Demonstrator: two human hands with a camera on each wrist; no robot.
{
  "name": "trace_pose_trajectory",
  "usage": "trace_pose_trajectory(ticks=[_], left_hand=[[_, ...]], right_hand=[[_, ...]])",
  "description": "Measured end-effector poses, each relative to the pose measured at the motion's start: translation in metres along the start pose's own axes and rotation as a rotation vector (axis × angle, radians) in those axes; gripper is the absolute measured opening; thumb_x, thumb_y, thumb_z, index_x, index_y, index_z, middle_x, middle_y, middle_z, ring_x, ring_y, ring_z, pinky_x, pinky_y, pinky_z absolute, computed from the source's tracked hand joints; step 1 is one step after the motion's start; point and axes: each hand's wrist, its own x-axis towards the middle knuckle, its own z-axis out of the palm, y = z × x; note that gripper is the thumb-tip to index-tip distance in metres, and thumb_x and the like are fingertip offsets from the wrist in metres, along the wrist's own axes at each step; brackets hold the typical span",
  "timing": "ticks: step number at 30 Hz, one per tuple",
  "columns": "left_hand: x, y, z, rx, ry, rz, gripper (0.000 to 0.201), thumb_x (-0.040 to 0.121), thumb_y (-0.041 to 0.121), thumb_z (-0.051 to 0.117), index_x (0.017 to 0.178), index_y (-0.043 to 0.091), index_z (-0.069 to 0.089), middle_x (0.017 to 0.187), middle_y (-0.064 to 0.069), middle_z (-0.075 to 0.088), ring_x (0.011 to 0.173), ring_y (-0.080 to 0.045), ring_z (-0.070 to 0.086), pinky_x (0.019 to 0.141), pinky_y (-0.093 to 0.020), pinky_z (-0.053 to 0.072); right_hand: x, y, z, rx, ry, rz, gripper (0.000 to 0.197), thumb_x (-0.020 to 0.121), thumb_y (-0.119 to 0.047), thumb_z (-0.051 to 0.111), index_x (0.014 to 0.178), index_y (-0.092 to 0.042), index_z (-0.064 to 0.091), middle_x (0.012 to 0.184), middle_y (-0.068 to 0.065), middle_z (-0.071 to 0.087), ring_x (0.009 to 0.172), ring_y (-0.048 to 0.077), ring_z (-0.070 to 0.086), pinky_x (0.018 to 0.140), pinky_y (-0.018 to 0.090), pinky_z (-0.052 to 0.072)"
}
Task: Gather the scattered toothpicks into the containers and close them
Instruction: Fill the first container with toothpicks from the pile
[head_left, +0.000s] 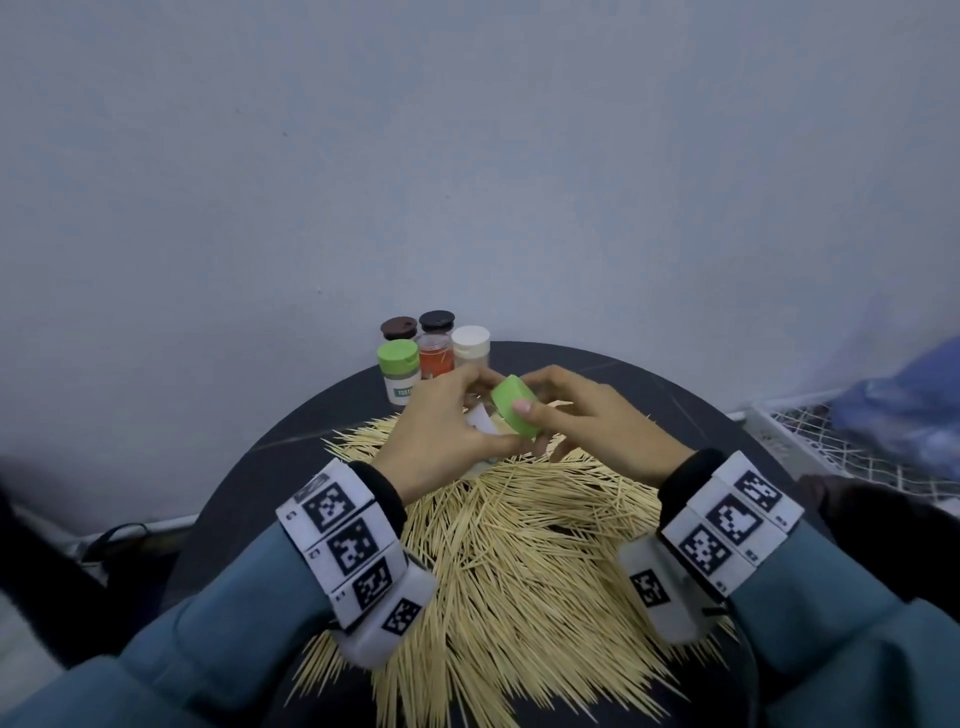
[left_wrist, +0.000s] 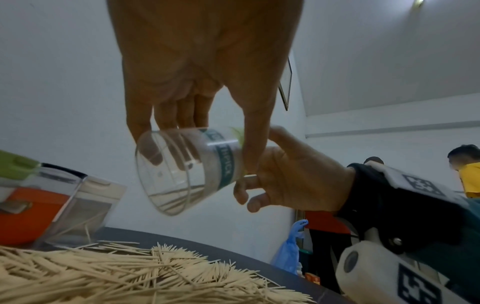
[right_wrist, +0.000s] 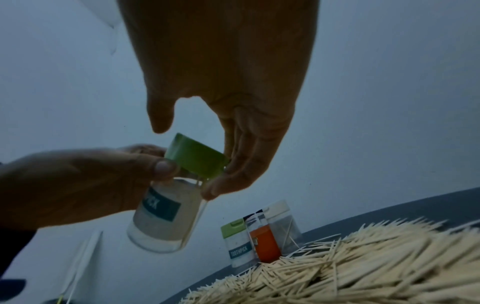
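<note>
My left hand (head_left: 467, 413) grips a clear container (left_wrist: 187, 168) with a teal "TOOTHPICK" label, tilted above the table. It holds only a few toothpicks. My right hand (head_left: 525, 395) pinches its green lid (head_left: 511, 402) between thumb and fingers. The lid (right_wrist: 197, 159) sits tilted at the container's mouth, where a couple of toothpick ends stick out. A large pile of loose toothpicks (head_left: 519, 545) covers the round black table (head_left: 649, 374) beneath both wrists.
Several closed containers stand at the table's far edge by the wall: green-lidded (head_left: 399, 371), orange (head_left: 435, 358), white-lidded (head_left: 470, 348), brown-lidded (head_left: 399, 327), black-lidded (head_left: 437, 320). A white wire basket (head_left: 810, 441) with blue plastic (head_left: 909, 400) stands to the right.
</note>
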Motion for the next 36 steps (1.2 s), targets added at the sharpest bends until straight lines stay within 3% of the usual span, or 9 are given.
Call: trace_pose_trajectory(ticks=[5, 10, 12, 16, 18, 24, 27, 33, 36], left_hand=[[0.0, 0.001, 0.003, -0.006, -0.006, -0.011, 0.058, 0.064, 0.029, 0.085, 0.115, 0.017, 0.062, 0.093, 0.02, 0.06, 0.087, 0.012, 0.055, 0.071, 0.0, 0.041], [0.003, 0.001, 0.004, 0.008, -0.025, -0.023, 0.054, 0.066, 0.029, 0.085, 0.114, 0.014, 0.065, 0.095, 0.013, 0.064, 0.083, 0.013, 0.054, 0.068, 0.002, 0.039], [0.004, 0.001, 0.004, -0.005, -0.039, -0.031, 0.052, 0.066, 0.028, 0.085, 0.113, 0.013, 0.066, 0.098, 0.01, 0.067, 0.088, 0.007, 0.059, 0.073, -0.002, 0.043], [0.007, 0.002, 0.005, -0.049, -0.08, -0.051, 0.052, 0.067, 0.027, 0.084, 0.114, 0.011, 0.067, 0.104, 0.004, 0.071, 0.098, -0.006, 0.064, 0.091, -0.024, 0.05], [0.007, 0.0, 0.006, -0.07, -0.106, -0.055, 0.054, 0.066, 0.027, 0.084, 0.114, 0.009, 0.067, 0.106, 0.003, 0.071, 0.1, -0.007, 0.064, 0.092, -0.025, 0.05], [0.007, -0.001, 0.006, -0.116, -0.156, -0.027, 0.056, 0.067, 0.026, 0.083, 0.118, 0.01, 0.065, 0.113, 0.004, 0.069, 0.105, -0.004, 0.062, 0.094, -0.016, 0.044], [0.008, -0.002, 0.008, -0.12, -0.167, -0.035, 0.058, 0.068, 0.029, 0.082, 0.12, 0.012, 0.063, 0.117, 0.004, 0.067, 0.11, -0.005, 0.06, 0.097, -0.017, 0.042], [0.018, 0.004, 0.016, -0.211, -0.158, -0.073, 0.053, 0.073, 0.027, 0.079, 0.121, 0.02, 0.06, 0.12, 0.007, 0.064, 0.115, -0.005, 0.057, 0.105, -0.027, 0.041], [0.027, 0.015, 0.022, -0.241, -0.181, -0.049, 0.052, 0.075, 0.025, 0.078, 0.122, 0.021, 0.057, 0.122, 0.01, 0.061, 0.118, -0.005, 0.054, 0.105, -0.026, 0.039]], right_hand=[[0.0, 0.004, -0.003, -0.086, 0.032, -0.053, 0.038, 0.087, -0.037, 0.057, 0.118, -0.016, 0.053, 0.104, 0.0, 0.066, 0.076, 0.014, 0.067, 0.068, 0.028, 0.056], [0.0, 0.006, -0.007, -0.129, 0.028, -0.099, 0.042, 0.09, -0.032, 0.055, 0.128, -0.013, 0.051, 0.116, 0.001, 0.061, 0.077, 0.006, 0.063, 0.067, 0.022, 0.054], [0.001, 0.006, -0.008, -0.124, 0.009, -0.108, 0.042, 0.091, -0.029, 0.054, 0.129, -0.012, 0.05, 0.116, 0.001, 0.06, 0.078, 0.004, 0.062, 0.066, 0.022, 0.053], [0.0, 0.006, -0.014, -0.129, -0.042, -0.122, 0.041, 0.092, -0.026, 0.052, 0.13, -0.011, 0.048, 0.11, -0.003, 0.059, 0.073, -0.006, 0.061, 0.066, 0.018, 0.051], [0.001, 0.008, -0.018, -0.145, -0.071, -0.122, 0.041, 0.092, -0.027, 0.051, 0.13, -0.012, 0.048, 0.107, -0.007, 0.059, 0.073, -0.008, 0.06, 0.067, 0.016, 0.051], [0.003, 0.01, -0.028, -0.098, -0.117, -0.12, 0.054, 0.083, -0.039, 0.047, 0.129, -0.012, 0.05, 0.11, -0.008, 0.061, 0.089, 0.004, 0.062, 0.074, 0.021, 0.053], [0.002, 0.011, -0.031, -0.078, -0.113, -0.092, 0.052, 0.082, -0.041, 0.049, 0.126, -0.013, 0.052, 0.112, -0.004, 0.062, 0.094, 0.012, 0.063, 0.079, 0.028, 0.052], [-0.003, 0.016, -0.056, -0.143, 0.058, 0.02, 0.047, 0.081, -0.039, 0.061, 0.122, -0.017, 0.054, 0.116, 0.003, 0.064, 0.101, 0.016, 0.064, 0.09, 0.032, 0.051], [-0.008, 0.025, -0.074, -0.356, 0.136, 0.121, 0.046, 0.084, -0.031, 0.066, 0.125, -0.016, 0.052, 0.115, 0.002, 0.06, 0.1, 0.015, 0.059, 0.087, 0.024, 0.045]])
